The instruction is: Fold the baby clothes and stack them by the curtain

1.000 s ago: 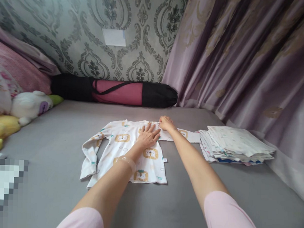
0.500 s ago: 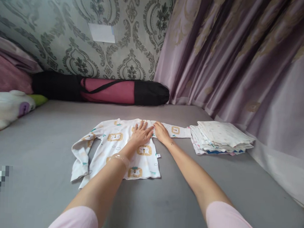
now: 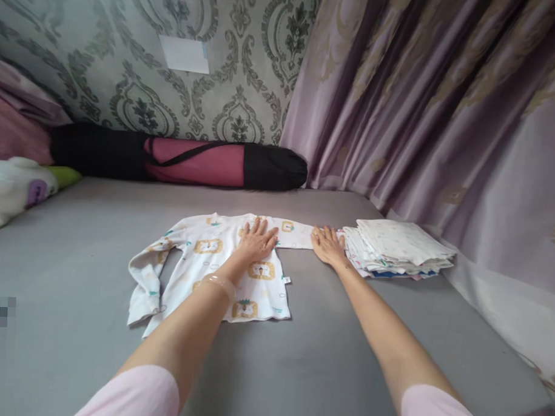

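Note:
A small white long-sleeved shirt [image 3: 221, 267] with yellow lion faces lies spread on the grey sheet. My left hand [image 3: 257, 239] rests flat on its upper chest near the collar, fingers spread. Toward the cuff of the shirt's right-side sleeve, my right hand [image 3: 328, 244] presses down with its fingers stretched out. That sleeve runs straight out sideways, its end close to a stack of folded clothes [image 3: 401, 246]. The other sleeve is bent and creased at the left. A little white tag sticks out from the shirt's right side seam.
Behind the shirt, a long black and dark pink bag [image 3: 197, 163] lies against the patterned wall. A white plush toy [image 3: 14, 190] is at the far left. Purple curtains [image 3: 399, 115] hang down along the right side of the grey sheet [image 3: 345, 362].
My right hand has slid right along the sleeve, from the shoulder toward the cuff, and its fingers have spread. My left hand stays on the shirt's chest.

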